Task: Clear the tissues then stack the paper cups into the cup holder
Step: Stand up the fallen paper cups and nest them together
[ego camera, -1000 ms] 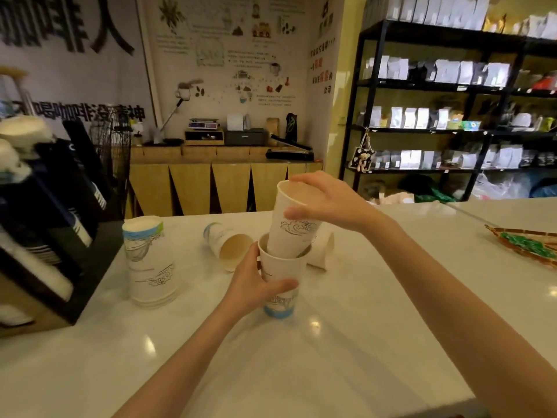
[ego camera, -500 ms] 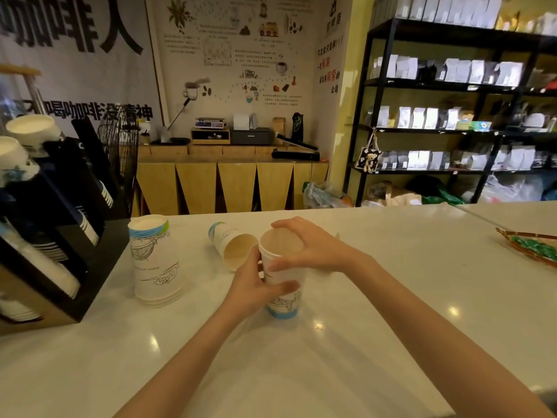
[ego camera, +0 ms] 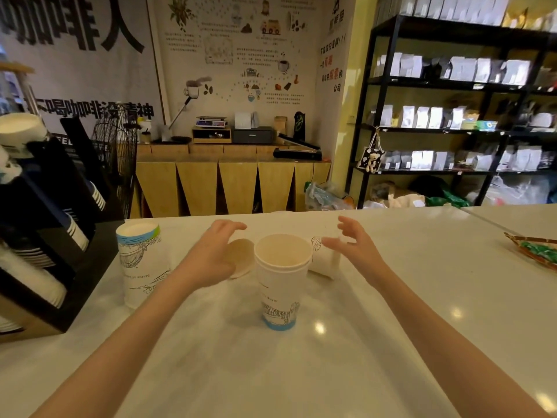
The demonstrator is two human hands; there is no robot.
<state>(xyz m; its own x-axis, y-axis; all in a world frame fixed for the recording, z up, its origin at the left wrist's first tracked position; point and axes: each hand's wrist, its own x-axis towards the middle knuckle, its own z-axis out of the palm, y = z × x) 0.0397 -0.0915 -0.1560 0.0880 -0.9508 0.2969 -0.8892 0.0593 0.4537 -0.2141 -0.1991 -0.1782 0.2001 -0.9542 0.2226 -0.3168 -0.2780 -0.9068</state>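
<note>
Two nested paper cups (ego camera: 281, 279) stand upright on the white counter (ego camera: 301, 372) in the middle. My left hand (ego camera: 211, 254) hovers open just left of them, over a cup lying on its side (ego camera: 241, 260) with its mouth toward me. My right hand (ego camera: 352, 248) is open to the right, above another cup lying on its side (ego camera: 324, 262). An upside-down stack of cups (ego camera: 140, 263) stands further left. The black cup holder (ego camera: 45, 224), with cup stacks in it, sits at the left edge.
A woven tray with green items (ego camera: 536, 250) lies at the counter's right edge. Beyond the counter are a wooden cabinet (ego camera: 229, 182) and black shelves (ego camera: 452, 116) of white bags. A wire fan (ego camera: 116, 152) stands behind the cup holder.
My right hand pushed the upper cup down into the lower one. Both hands then let go and spread apart to either side of the nested cups.
</note>
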